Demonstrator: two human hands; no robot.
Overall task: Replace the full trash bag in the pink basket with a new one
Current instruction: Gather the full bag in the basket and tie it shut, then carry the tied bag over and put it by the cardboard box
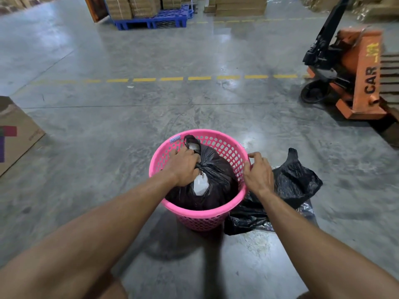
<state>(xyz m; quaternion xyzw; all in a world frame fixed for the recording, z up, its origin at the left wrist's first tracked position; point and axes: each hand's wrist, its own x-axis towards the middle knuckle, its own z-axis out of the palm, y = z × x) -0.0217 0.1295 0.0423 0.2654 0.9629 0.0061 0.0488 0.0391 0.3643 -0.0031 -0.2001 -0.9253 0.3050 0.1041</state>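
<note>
Two bare hands work at a pink basket (pixel 200 214) standing on a warehouse's concrete floor (pixel 108 147), where the full trash bag (pixel 212 180) still sits inside, knotted at the top with white waste showing through a gap. The left hand (pixel 183 167) reaches down into the basket and closes around the bag's gathered neck just beside the knot, forearm angled in from the basket's near left. The right hand (pixel 258 171) clamps the basket's right rim, thumb inside, fingers curled over the outer edge, wrist bent down. Just right of the basket, touching its base, lies a crumpled black replacement bag (pixel 298 182), not yet opened. Beyond the basket, well apart, an orange pallet jack (pixel 358 72) stands at the far right. The lift likely goes best straight upward by the neck, slowly, while the right hand presses the rim down so the light basket does not rise with the load or tear the plastic.
</note>
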